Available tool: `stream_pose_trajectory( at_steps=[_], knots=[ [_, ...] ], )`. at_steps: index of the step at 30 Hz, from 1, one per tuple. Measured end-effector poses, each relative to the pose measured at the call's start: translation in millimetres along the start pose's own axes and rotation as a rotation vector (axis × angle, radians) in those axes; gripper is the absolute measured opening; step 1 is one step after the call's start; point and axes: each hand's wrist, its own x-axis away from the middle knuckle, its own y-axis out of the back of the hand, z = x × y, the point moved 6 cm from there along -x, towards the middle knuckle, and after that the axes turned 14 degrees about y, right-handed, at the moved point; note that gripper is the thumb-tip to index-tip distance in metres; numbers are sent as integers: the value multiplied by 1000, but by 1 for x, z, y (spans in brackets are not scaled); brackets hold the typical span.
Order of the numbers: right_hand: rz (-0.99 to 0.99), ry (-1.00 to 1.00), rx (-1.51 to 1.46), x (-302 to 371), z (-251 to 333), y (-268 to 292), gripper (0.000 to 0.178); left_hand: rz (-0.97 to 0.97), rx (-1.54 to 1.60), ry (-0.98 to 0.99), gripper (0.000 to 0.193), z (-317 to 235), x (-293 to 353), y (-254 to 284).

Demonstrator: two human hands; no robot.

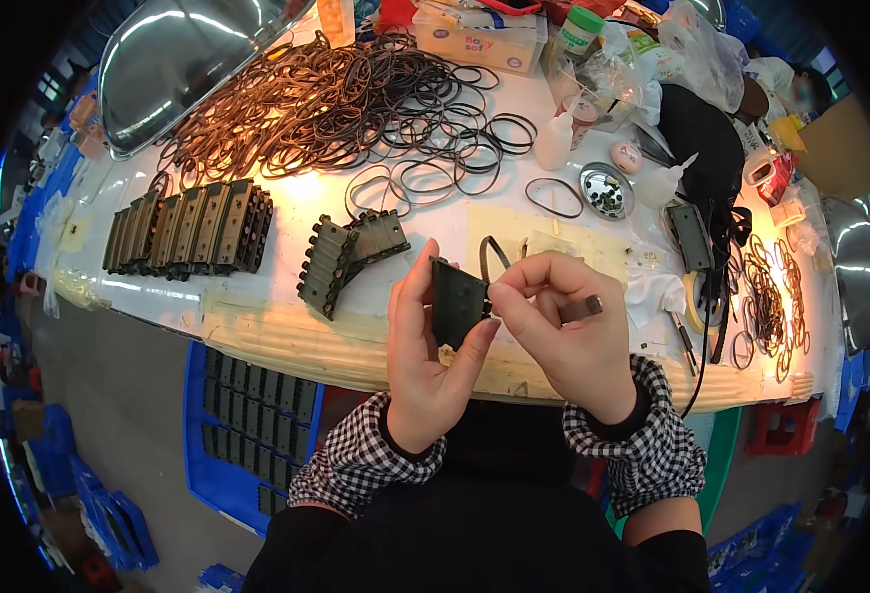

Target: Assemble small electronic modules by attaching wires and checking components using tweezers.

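- The white table [257, 336] with a padded tan edge spans the frame from left to right.
- The heap [316, 99] of dark belts spreads over the upper left and upper middle, loose loops trailing toward the centre.
- The lamp [168, 69], a shiny dome, hangs in the upper left.
- The blue bin [196, 425] sits below the table edge, lower left, with dark green blocks in rows.
- The row [193, 227] of blocks stands packed side by side at the left.
- The right hand [578, 326], right of centre, has thumb and forefinger pressed together at the right edge of the held block; the fingers hide what exactly they pinch.
- The left hand [425, 385], at centre, grips that block, fingers along its left side and thumb at its lower right corner.
- The pair [326, 265] of blocks lies left of the left hand, one leaning against the other.
- The held block [457, 304], dark green, is raised between left fingers and thumb, its broad face showing.
- The dish [626, 205], round, holds small dark bits, upper right of centre.
- The strap [494, 252] arches up beside the held block, just above the right fingertips.
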Motion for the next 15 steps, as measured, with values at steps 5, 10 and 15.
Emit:
stream_pose_trajectory(
  at_steps=[5,10,15],
  knots=[
    [-13,-71,-97,1,-10,1,8,6,-21,10,77,3,0,0],
    [-4,208,230,2,12,-2,8,-15,-63,-23,78,2,2,1],
    [-32,-72,-68,5,-6,-1,8,-3,20,59,77,3,2,-1]
  ],
)
